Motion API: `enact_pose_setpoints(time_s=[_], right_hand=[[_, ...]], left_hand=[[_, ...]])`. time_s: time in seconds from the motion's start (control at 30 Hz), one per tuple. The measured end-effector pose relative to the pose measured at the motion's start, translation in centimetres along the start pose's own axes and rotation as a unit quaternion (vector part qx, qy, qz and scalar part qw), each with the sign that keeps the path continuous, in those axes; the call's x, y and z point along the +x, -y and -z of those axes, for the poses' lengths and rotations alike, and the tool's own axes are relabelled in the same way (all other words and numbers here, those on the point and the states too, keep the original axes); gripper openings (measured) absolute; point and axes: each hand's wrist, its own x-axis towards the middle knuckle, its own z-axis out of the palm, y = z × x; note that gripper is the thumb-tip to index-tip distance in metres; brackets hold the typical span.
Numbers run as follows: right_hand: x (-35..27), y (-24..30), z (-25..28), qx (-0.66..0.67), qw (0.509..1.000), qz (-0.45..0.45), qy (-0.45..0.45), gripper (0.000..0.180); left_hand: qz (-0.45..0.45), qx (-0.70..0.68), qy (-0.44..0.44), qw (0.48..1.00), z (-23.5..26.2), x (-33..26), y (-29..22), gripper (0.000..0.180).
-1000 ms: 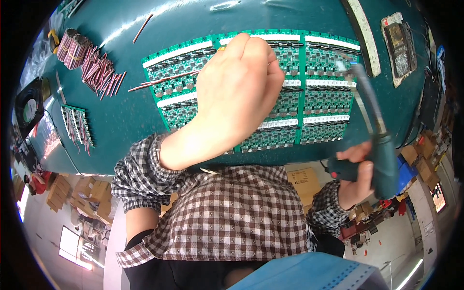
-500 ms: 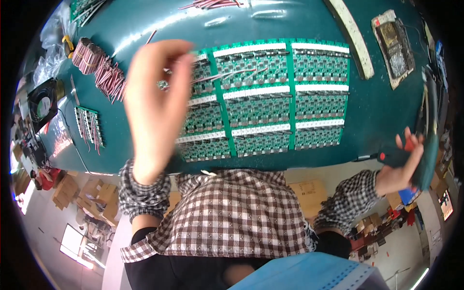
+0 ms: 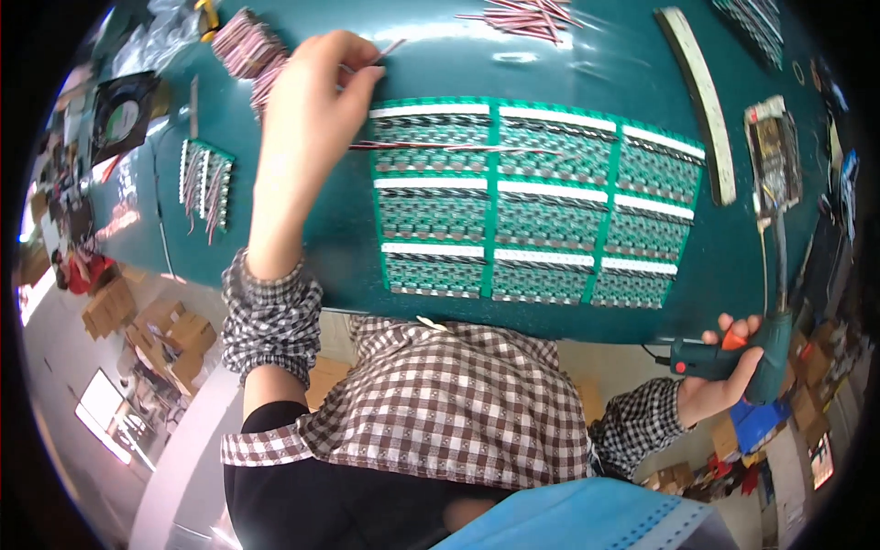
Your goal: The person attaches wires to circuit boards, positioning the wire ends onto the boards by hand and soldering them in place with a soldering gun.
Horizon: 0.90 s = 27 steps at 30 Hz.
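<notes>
My left hand (image 3: pixel 316 110) pinches a thin reddish wire (image 3: pixel 392 49) just beyond the far left corner of a panel of green circuit boards (image 3: pixel 491 211). A red-and-white wire pair (image 3: pixel 431 146) lies across the panel's far row, running left beneath my left wrist. On the right, my right hand (image 3: pixel 733 367) is wrapped round the handle of a dark green soldering gun (image 3: pixel 777 357) with an orange trigger. The gun's long metal barrel points away from me, its tip by a small worn tray (image 3: pixel 775 151) with dark residue in it.
Bundled wires (image 3: pixel 247 46) lie beyond my left hand; loose wires (image 3: pixel 527 16) lie at the far middle. A small wired board (image 3: pixel 205 188) and a black fan (image 3: pixel 124 115) are on the left. A pale curved strip (image 3: pixel 701 105) lies between panel and tray.
The view has shifted, so the panel appears further right. My left hand has moved off the panel's left part to its far left corner. The soldering gun's tip now shows beside the tray.
</notes>
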Motion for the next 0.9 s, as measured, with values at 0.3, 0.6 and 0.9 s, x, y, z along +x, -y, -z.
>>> enact_pose_setpoints(time_s=[0.3,0.6,0.9], right_hand=[[0.3,0.8,-0.5,-0.154,0.982,0.06,-0.095,0.038],[2.7,0.9,-1.1,-0.264,0.944,0.126,-0.152,0.04],[-0.6,-0.3,-2.3,-0.094,0.994,0.046,0.044,0.045]], left_hand=[[0.019,0.019,0.004,1.0,-1.3,1.2,1.1,0.015],[-0.046,-0.07,-0.019,0.996,0.1,-0.2,-6.2,0.01],[-0.166,-0.029,0.154,0.974,-3.4,-0.4,-9.8,0.011]])
